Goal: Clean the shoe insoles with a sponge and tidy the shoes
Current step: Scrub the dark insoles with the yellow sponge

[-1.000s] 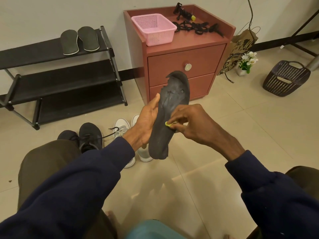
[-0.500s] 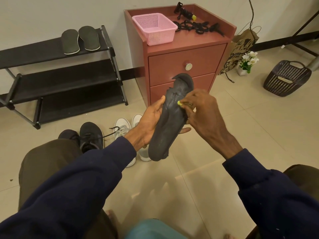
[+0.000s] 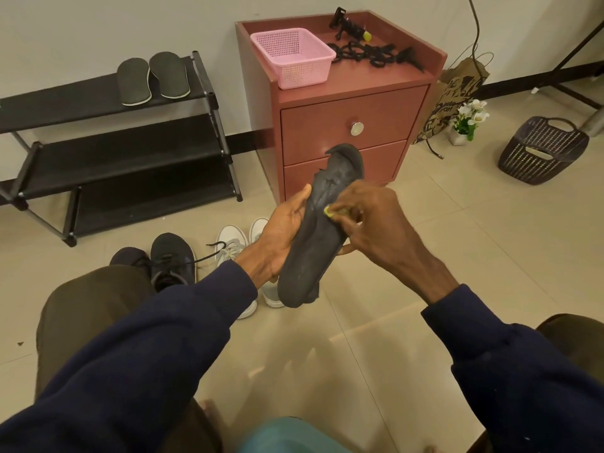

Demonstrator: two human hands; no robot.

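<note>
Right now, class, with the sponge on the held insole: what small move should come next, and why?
Probably stroke the yellow sponge down toward the lower end: the right hand presses it on the upper half of the insole, which the left hand grips, and the lower half lies bare.

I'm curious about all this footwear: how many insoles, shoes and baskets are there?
Insoles: 3 (one held, two on the rack:)
Shoes: 4 (two black; two white)
Baskets: 2 (pink, dark)
Total: 9

Sponge (image 3: 327,211) and right hand (image 3: 369,220) higher on the insole (image 3: 313,256) than before.
</note>
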